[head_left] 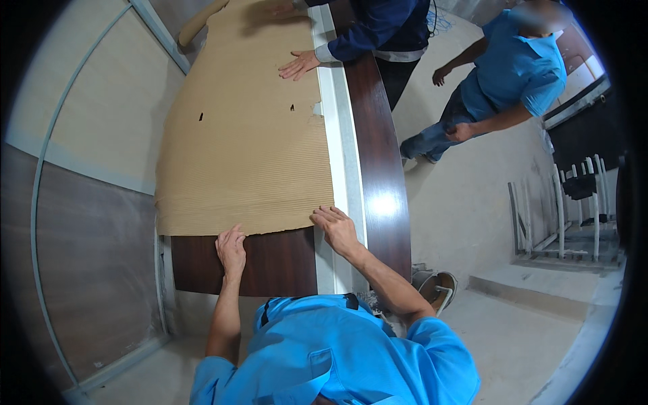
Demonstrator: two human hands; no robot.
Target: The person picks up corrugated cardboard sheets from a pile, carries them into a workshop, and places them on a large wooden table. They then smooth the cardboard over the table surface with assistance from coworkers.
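A glossy dark-brown wood-grain panel (250, 263) carries a tan corrugated cardboard sheet (246, 155), probably for flat support. The left hand (231, 250) meets its near edge, the right hand (337, 229) its near-right corner, likely steadying it (fingers close together; pinching, I cannot tell).

Ribbed brown cardboard (246, 162) with two apparent holes overlies a dark panel (246, 264).

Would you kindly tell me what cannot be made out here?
Head view: surface beneath the corrugated cardboard, covered by it.
Head view: its far end, cut off by the upper edge.
Head view: head of the navy-jacketed co-worker, past the upper edge.
Head view: palms of left hand and right hand, turned away.
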